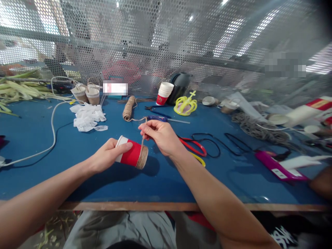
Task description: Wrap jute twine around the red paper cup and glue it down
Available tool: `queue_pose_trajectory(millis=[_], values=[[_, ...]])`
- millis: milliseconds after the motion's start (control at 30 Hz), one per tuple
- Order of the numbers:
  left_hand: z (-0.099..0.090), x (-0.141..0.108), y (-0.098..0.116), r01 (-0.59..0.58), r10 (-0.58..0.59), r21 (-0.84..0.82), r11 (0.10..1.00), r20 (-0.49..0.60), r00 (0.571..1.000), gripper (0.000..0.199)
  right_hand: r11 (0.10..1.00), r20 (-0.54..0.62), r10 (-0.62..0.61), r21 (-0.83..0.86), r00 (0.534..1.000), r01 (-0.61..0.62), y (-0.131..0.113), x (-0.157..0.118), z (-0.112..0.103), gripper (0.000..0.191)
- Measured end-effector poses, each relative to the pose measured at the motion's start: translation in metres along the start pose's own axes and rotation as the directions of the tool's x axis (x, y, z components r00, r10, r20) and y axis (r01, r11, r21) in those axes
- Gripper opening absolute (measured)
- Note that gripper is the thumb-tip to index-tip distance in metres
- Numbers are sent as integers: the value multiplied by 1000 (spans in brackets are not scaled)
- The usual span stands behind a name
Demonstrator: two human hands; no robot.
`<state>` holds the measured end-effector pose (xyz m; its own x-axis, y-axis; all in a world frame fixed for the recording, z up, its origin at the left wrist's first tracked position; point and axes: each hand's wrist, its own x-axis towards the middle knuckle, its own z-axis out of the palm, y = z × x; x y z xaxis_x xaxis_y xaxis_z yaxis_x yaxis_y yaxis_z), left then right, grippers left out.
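My left hand (110,152) is closed around the white-rimmed end of a red paper cup (131,154), which lies tilted on its side above the table. Several turns of brown twine (142,157) circle the cup's base end. Between thumb and fingers my right hand (158,133) pinches the strand that rises from those turns. From there the twine runs back to its roll (129,109) behind the hands. A screwdriver (160,119) with a blue handle lies just beyond my right hand.
Stacked paper cups (165,91) and a yellow crown-shaped piece (185,104) stand behind. Pliers (158,110) lie near them. Crumpled white plastic (88,116) and two twine-wrapped cups (92,95) are at left. Red-and-yellow-handled scissors (195,147) and a purple box (277,166) sit at right.
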<state>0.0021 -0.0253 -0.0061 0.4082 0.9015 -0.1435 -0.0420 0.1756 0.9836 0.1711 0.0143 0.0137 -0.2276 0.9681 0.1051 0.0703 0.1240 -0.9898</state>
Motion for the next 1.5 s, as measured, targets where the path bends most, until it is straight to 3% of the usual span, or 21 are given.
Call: queue_pose_trajectory(millis=[667, 1500], values=[[-1, -6, -2, -137, 137, 17, 990, -18, 990, 33, 996, 9, 87, -11, 996, -87, 0, -3, 6, 12], [-5, -7, -7, -278, 279, 211, 937, 27, 960, 39, 993, 6, 93, -78, 996, -93, -1, -3, 6, 12]])
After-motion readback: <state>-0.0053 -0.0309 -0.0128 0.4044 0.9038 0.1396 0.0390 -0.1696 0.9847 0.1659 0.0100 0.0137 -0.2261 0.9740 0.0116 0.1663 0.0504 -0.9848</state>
